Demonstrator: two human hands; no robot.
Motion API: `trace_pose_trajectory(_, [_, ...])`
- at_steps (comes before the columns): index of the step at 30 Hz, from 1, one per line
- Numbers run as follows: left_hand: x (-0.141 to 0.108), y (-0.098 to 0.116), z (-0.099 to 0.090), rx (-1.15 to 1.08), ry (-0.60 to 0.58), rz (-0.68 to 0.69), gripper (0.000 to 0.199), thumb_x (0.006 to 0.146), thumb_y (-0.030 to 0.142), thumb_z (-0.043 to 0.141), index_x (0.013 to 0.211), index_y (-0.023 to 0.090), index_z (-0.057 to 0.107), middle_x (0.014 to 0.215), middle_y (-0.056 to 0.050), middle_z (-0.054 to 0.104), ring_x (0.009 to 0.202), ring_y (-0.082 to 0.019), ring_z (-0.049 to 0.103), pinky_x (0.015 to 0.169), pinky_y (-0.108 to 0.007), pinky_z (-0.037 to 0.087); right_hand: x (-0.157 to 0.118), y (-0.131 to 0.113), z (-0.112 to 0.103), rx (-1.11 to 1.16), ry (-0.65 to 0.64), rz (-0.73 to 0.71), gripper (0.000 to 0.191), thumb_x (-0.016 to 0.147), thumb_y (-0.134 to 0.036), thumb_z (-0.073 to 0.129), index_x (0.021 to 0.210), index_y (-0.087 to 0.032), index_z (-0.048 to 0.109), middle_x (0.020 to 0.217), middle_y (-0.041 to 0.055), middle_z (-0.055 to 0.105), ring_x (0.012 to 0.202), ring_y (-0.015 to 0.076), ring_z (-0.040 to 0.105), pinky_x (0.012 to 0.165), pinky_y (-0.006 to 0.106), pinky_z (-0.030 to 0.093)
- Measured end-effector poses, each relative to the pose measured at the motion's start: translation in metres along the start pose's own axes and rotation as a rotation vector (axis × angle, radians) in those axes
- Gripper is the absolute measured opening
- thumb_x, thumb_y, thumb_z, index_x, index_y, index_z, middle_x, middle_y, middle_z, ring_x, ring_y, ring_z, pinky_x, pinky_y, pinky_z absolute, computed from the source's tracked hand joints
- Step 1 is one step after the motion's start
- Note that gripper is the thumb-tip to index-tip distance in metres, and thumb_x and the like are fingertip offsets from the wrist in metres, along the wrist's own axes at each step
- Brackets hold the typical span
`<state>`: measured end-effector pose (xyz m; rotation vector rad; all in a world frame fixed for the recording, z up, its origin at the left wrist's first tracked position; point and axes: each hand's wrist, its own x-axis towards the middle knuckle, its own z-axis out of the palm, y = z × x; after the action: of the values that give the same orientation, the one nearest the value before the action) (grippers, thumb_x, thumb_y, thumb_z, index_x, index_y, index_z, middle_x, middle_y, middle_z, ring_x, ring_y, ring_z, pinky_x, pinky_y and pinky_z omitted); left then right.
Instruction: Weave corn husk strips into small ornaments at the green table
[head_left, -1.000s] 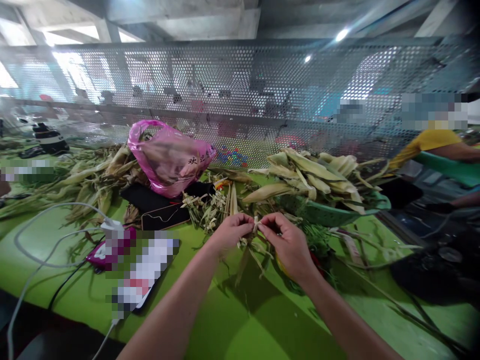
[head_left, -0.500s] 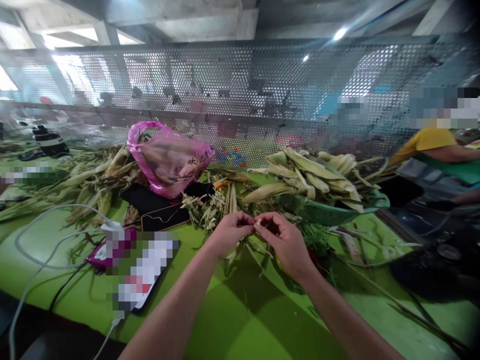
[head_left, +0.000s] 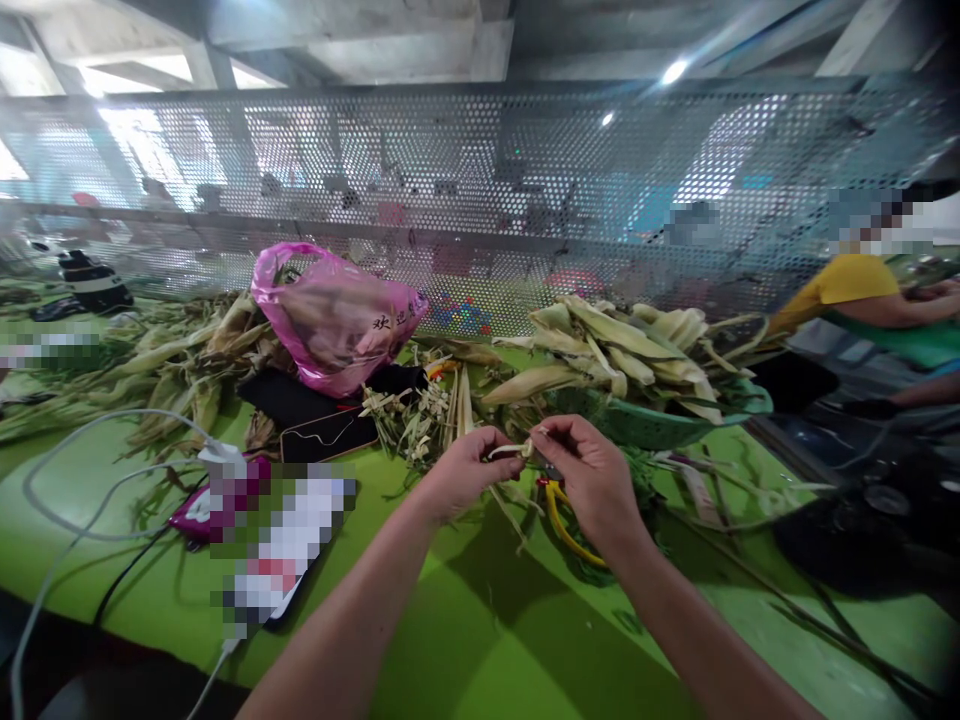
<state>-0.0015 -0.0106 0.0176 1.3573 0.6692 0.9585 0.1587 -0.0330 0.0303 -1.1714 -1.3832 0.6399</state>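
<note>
Near the middle of the view, a small pale strip of husk runs between my two hands. My left hand pinches its left part with thumb and fingers. The fingertips of my right hand are closed on its right end, where a small knot-like bit shows. Just beyond my left hand lies a pile of pale cut husk pieces. Below my right hand, a yellow curved handle rests on the green table.
A green basket heaped with dry husks stands at the right. A pink bag, dark phone, power strip with cables and a pale phone are at left. A person in yellow sits far right.
My right hand has moved slightly right, away from my left. More of the strip now shows between them, and the yellow handle is more visible.
</note>
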Motion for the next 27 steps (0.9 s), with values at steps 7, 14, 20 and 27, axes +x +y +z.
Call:
trace_pose_trajectory(7, [0.002, -0.012, 0.004, 0.115, -0.022, 0.044, 0.026, 0.073, 0.033, 0.067, 0.071, 0.017, 0.047, 0.067, 0.003, 0.047, 0.064, -0.009, 0.042, 0.061, -0.022, 0.033, 0.003, -0.001, -0.003, 0.073, 0.062, 0.05, 0.017, 0.074, -0.034, 0.069, 0.078, -0.02, 0.062, 0.074, 0.0004, 0.059, 0.067, 0.0144, 0.053, 0.066, 0.027, 0.044])
trace_pose_trajectory(14, [-0.005, 0.006, 0.003, 0.024, -0.069, -0.056, 0.036, 0.08, 0.048, 0.058, 0.091, 0.014, 0.058, 0.074, 0.0, 0.052, 0.064, -0.009, 0.043, 0.06, -0.022, 0.033, 0.003, -0.009, -0.005, 0.023, 0.04, 0.02, 0.02, 0.075, -0.038, 0.067, 0.08, -0.019, 0.062, 0.073, -0.0001, 0.059, 0.066, 0.0135, 0.054, 0.064, 0.026, 0.045])
trace_pose_trajectory(20, [-0.001, 0.001, 0.002, 0.101, -0.063, -0.011, 0.029, 0.075, 0.041, 0.064, 0.081, 0.014, 0.056, 0.072, 0.0, 0.051, 0.066, -0.01, 0.043, 0.061, -0.022, 0.034, -0.002, -0.007, 0.0, 0.02, 0.038, 0.021, 0.02, 0.075, -0.038, 0.067, 0.079, -0.019, 0.061, 0.072, 0.001, 0.059, 0.065, 0.014, 0.053, 0.062, 0.026, 0.044])
trace_pose_trajectory(27, [-0.003, 0.007, 0.002, 0.151, -0.043, 0.057, 0.025, 0.078, 0.034, 0.062, 0.093, 0.015, 0.058, 0.087, -0.004, 0.058, 0.076, -0.012, 0.049, 0.07, -0.024, 0.039, -0.003, -0.011, 0.0, -0.016, -0.022, 0.021, 0.018, 0.075, -0.036, 0.067, 0.078, -0.019, 0.063, 0.073, 0.0021, 0.062, 0.067, 0.0154, 0.055, 0.063, 0.027, 0.044])
